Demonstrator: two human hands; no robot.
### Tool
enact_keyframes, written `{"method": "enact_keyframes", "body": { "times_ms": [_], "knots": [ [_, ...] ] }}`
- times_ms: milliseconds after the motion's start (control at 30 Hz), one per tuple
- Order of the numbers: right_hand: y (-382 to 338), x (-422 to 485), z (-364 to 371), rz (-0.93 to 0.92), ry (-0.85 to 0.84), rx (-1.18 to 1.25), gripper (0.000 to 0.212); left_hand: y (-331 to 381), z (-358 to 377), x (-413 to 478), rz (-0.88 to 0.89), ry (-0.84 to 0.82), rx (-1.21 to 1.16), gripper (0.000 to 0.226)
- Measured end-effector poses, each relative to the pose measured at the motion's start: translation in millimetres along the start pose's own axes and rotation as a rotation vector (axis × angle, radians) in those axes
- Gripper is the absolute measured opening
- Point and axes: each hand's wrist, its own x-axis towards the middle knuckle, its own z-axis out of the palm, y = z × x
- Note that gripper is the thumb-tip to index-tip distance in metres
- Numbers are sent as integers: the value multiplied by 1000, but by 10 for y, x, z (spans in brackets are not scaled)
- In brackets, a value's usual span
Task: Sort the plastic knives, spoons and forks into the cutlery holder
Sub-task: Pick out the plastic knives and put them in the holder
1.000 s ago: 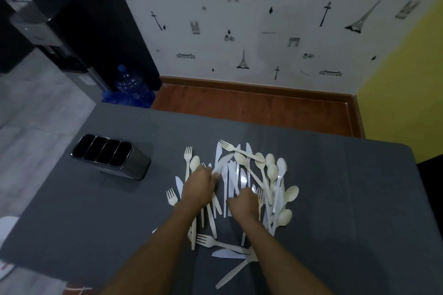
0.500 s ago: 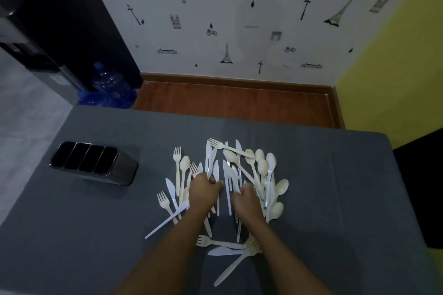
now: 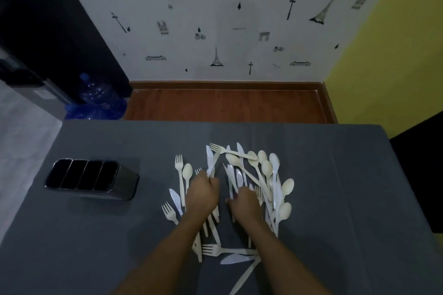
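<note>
Head view showed the scattered heap of white plastic knives, spoons and forks lying at the middle of the grey cloth-covered table. Her left hand was curled closed round a white plastic knife pointing to twelve o'clock. Whether the right hand, fingers bent down into the heap, gripped anything, I could not tell. At nine o'clock stood the dark four-slot metal cutlery holder, well apart.

Both hands sit in the cutlery pile at centre frame: left hand grips a knife, right hand rests curled; the cutlery holder stands at left.
</note>
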Motion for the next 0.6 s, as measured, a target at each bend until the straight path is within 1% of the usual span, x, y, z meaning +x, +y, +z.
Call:
{"method": "enact_keyframes", "body": {
  "times_ms": [100,200,300,433,500,533,600],
  "knots": [
    [-60,-13,21,10,-12,-10,14,-23,-90,104,2,32,-74,24],
    [-80,-76,-2,29,-11,113,19,28,-93,277,-25,40,-100,28],
    [-65,-176,-61,42,13,247,22,67,-51,433,-12,19,-29,37],
    [11,-270,-155,-9,-26,340,7,85,-24,574,-18,-55,108,38],
    [23,-278,-189,35,-46,414,9,107,-28,626,-20,-62,135,32],
    [14,-270,-204,56,-24,430,10,119,-41,644,-24,-61,140,25],
    [-38,-208,-227,68,96,388,12,112,-85,681,-30,-61,149,14]
  ]
}}
